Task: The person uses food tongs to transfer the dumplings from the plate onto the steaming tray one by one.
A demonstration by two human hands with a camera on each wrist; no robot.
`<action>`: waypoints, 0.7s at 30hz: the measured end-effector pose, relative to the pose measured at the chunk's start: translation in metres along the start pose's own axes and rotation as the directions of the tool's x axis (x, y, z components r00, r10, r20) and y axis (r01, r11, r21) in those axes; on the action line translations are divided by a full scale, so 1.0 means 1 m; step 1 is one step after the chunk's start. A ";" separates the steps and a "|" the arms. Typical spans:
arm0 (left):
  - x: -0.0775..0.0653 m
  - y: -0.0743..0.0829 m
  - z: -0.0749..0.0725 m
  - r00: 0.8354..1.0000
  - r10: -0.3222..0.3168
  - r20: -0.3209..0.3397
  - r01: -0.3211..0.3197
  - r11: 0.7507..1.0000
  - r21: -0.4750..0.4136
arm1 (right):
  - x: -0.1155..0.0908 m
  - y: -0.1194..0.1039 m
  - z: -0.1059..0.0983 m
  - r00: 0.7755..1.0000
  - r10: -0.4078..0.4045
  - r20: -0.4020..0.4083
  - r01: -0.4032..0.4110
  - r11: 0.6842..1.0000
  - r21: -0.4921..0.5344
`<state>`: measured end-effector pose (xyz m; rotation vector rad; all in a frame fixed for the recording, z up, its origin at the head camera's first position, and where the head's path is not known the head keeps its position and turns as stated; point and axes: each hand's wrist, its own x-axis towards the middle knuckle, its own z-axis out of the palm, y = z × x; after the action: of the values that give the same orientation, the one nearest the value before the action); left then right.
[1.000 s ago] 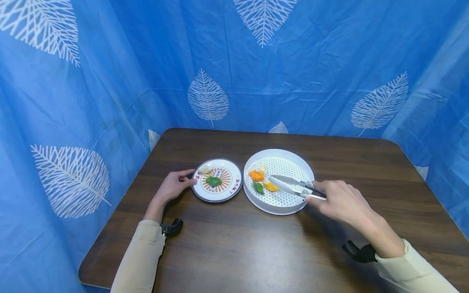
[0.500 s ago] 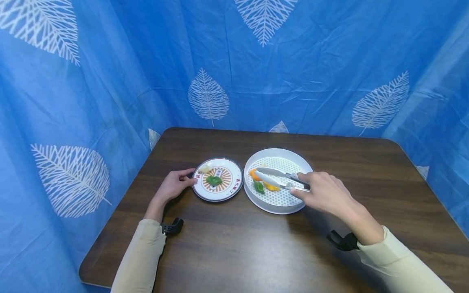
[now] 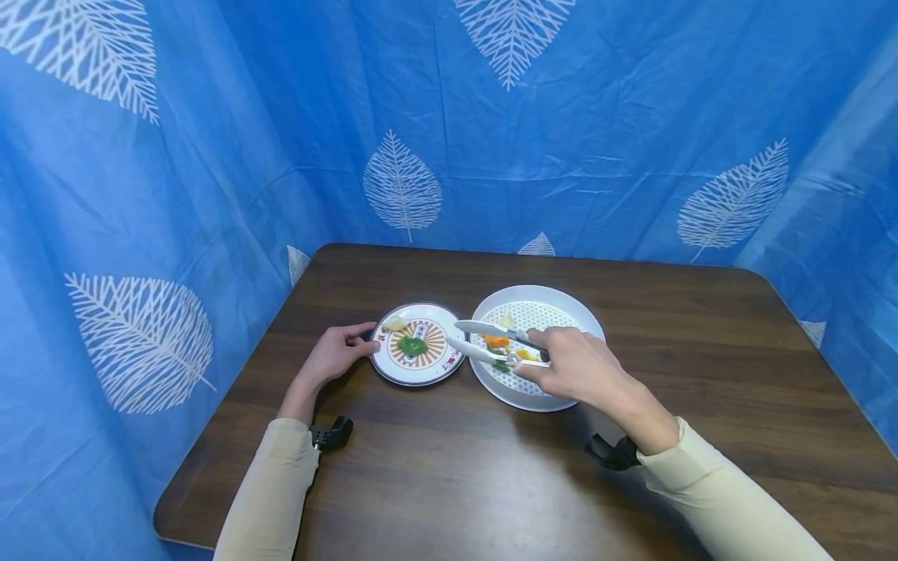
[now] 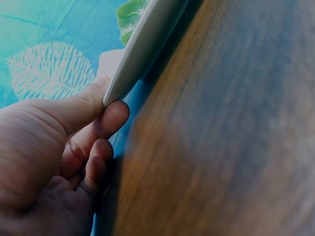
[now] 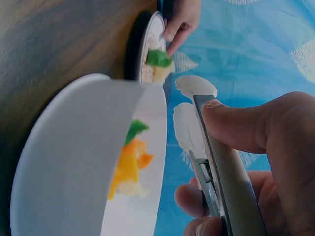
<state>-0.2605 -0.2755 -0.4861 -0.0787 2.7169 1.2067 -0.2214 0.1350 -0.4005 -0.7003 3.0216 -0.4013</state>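
My left hand (image 3: 334, 354) pinches the left rim of a round white plate (image 3: 429, 375), thumb above and fingers below in the left wrist view. A green dumpling-like piece (image 3: 412, 347) and a pale one (image 3: 397, 323) lie on the plate. My right hand (image 3: 585, 368) grips silver tongs with white tips (image 5: 189, 129). The tips are spread, with nothing between them, and hang over the gap between plate and steamer tray. Inside the round white steamer tray (image 3: 526, 402) sit orange (image 3: 496, 341), yellow (image 3: 525, 354), green (image 5: 137, 129) and pale (image 3: 507, 320) pieces, partly covered by the tongs.
Plate and tray stand side by side on a dark brown wooden table (image 3: 449, 467). Behind and to the left hangs a blue curtain (image 3: 596, 117) with white leaf prints. A black wrist mount (image 3: 612, 452) sits below the right hand.
My right hand has carried the tongs left from over the tray to the plate's right edge. The left hand, plate and tray have stayed in place.
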 end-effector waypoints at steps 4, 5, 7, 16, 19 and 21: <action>0.000 0.001 0.001 1.000 0.004 -0.001 -0.004 1.000 0.004 | 0.006 -0.009 0.005 1.000 -0.005 0.006 0.005 1.000 0.018; 0.001 0.001 0.001 1.000 0.003 -0.001 -0.003 1.000 0.005 | 0.007 -0.011 0.006 1.000 -0.006 0.010 0.006 1.000 0.024; 0.001 0.001 0.001 1.000 0.000 0.002 0.000 1.000 0.004 | 0.009 -0.014 0.008 1.000 -0.005 0.014 0.004 0.999 0.032; 0.001 0.000 -0.001 1.000 0.002 0.009 -0.002 1.000 0.013 | 0.018 -0.027 0.016 1.000 -0.005 0.028 0.004 1.000 0.022; 0.001 0.000 -0.001 1.000 0.003 0.008 -0.003 1.000 0.012 | 0.021 -0.031 0.017 1.000 -0.022 0.015 0.022 1.000 0.014; 0.001 0.000 -0.002 1.000 0.000 0.009 0.000 1.000 0.011 | 0.024 -0.034 0.019 0.999 -0.036 0.008 0.036 0.999 0.010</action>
<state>-0.2618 -0.2767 -0.4854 -0.0714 2.7161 1.1891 -0.2268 0.0905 -0.4093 -0.7552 3.0008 -0.4124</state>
